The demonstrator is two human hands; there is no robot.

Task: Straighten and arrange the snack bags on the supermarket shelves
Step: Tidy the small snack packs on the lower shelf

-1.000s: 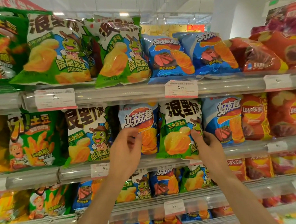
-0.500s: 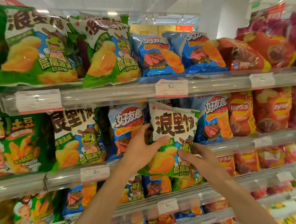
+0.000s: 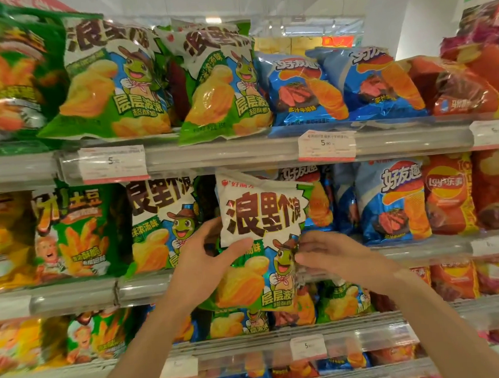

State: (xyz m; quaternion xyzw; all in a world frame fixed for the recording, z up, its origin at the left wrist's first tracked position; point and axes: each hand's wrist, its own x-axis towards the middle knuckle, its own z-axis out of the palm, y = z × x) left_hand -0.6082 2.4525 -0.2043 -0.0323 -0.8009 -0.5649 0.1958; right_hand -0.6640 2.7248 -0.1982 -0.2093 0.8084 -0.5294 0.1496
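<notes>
A glossy green-and-white plastic snack bag (image 3: 260,246) with large brown characters on a white burst, a cartoon frog in a cowboy hat and yellow ridged chips printed below, sits between the two hands in front of the middle shelf rail (image 3: 73,296); its surface is puffed and crinkled, with glare on the film; its long axis runs top to bottom, the sealed top edge up and leaning slightly to the left, the printed face turned toward the camera, the lower end hanging past the rail over the bags beneath. The left hand (image 3: 206,267) grips the bag's left edge, thumb (image 3: 237,245) pressed across the front just under the white burst, the other fingers curled behind the film; the right hand (image 3: 328,254) pinches the right edge beside the frog's head, fingertips bunched together on the film. Just left of the left fingers stands a matching green frog bag (image 3: 162,223); just beyond the right fingers stands a blue foil chip bag (image 3: 395,200).
</notes>
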